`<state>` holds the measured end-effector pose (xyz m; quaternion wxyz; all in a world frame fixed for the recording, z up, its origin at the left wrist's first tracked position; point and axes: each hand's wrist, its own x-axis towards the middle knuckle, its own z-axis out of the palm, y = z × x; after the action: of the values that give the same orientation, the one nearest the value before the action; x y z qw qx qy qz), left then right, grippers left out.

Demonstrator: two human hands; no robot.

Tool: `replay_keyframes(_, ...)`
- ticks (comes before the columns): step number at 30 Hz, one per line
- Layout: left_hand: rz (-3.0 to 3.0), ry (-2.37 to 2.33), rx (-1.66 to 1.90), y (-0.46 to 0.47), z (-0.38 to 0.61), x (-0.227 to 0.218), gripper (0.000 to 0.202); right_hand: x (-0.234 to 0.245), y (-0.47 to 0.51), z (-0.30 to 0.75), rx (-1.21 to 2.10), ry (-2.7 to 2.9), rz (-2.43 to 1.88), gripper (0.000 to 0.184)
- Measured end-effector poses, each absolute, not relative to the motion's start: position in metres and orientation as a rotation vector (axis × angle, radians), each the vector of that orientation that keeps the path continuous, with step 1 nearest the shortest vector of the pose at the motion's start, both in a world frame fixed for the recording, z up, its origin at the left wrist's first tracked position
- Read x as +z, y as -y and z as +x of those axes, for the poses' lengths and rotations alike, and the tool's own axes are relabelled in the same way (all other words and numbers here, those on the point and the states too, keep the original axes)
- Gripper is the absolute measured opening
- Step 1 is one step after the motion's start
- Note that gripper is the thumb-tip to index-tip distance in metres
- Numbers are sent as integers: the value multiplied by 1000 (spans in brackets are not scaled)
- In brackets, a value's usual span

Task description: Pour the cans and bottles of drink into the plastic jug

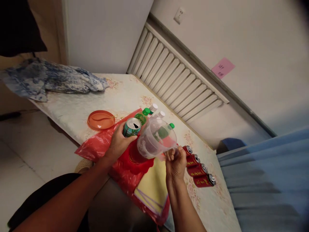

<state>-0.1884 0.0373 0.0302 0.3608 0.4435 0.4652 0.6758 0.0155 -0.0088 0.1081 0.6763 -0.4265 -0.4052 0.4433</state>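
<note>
My left hand point(118, 143) is wrapped round an opened green drink can point(131, 127), held upright above a red plastic bag point(125, 161). My right hand point(175, 161) is closed on the handle of a clear plastic measuring jug point(155, 138), which is tilted with its mouth toward the can. The can's rim sits just left of the jug's rim. Behind the jug stand several bottles with green caps point(146, 111) and white caps point(154, 107).
Several red cans point(200, 170) lie in a row right of my right hand. An orange plate point(100, 119) rests on the patterned table point(116, 96). A yellow cloth point(153, 187) lies under the bag, a blue-white cloth point(53, 79) at the far end. A radiator point(176, 80) lines the wall.
</note>
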Motion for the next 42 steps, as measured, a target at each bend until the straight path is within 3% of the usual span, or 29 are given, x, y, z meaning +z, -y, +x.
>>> replay_keyframes(8,1113,-1215,1762,-39,-192,26,68,75,8,15,986,912,-959,44)
replay_keyframes(20,1048,-1414,1697,-6,-203,23,71,64,8,25,961,1013,-996,44)
replay_keyframes(32,1065,-1358,1604,75,-183,31,77,70,24,47,827,1021,-1091,29)
replay_keyframes(36,1105,-1252,1537,97,-162,38,78,64,55,70,767,969,-1250,40)
replay_keyframes(42,1135,-1076,1298,117,-116,44,81,57,118,86,1210,1151,-1148,65)
